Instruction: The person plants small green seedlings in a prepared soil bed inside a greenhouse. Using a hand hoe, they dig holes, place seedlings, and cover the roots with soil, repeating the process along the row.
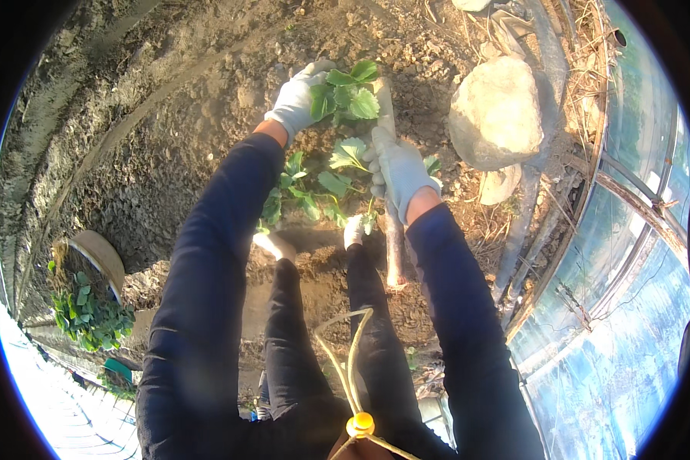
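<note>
My left hand (pixel 299 98), in a pale knit work glove, is at a leafy strawberry seedling (pixel 348 95); the leaves cover its fingertips and the stem, and the hand appears closed around the plant's base. My right hand (pixel 402 169), gloved alike, grips a wooden handle (pixel 395 241) that runs lengthwise past my leg. The handle's far end lies beside the seedling, and any tool head is hidden. Between my arms and my feet, more strawberry plants (pixel 334 184) stand on the brown soil (pixel 224 121).
A large pale stone (pixel 497 112) sits on the right, beside pipes (pixel 520 230) and plastic sheeting (pixel 598 356). At left, a tipped round tub (pixel 100 256) has green seedlings (pixel 92 316) at its mouth. A yellow cord (pixel 351 356) with a toggle hangs before my body.
</note>
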Demonstrator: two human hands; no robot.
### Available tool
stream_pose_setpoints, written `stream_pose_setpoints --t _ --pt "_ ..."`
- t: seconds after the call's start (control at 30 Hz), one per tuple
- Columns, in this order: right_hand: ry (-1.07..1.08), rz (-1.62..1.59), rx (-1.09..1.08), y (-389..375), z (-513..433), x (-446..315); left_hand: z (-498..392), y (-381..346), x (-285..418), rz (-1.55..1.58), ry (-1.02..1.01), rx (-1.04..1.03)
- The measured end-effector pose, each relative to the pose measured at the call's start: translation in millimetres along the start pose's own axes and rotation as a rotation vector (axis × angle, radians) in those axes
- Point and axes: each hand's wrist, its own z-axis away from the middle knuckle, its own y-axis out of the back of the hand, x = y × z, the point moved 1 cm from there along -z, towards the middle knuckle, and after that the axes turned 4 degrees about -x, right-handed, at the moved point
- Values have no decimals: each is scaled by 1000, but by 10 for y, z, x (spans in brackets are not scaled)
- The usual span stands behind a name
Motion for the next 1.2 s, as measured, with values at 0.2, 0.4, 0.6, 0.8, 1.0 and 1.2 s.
stream_pose_setpoints --t 0.2,0.4,0.6,0.8,1.0,1.2 --pt "-80 87 71 -266 -152 -152 -82 128 -89 -1096 -457 34" --pt "35 -47 44 -130 -261 44 -78 26 -40 -961 -309 65" --pt "227 -262 -47 317 207 416 256 -18 93 -1594 -595 245" --pt "341 -550 -12 572 -60 610 917 -66 -507 -2051 -616 687" --pt "342 -463 48 49 -277 752 807 -634 -794 -2104 -254 501" --pt "318 -397 24 -267 -241 887 954 -533 -582 -1960 -235 397"
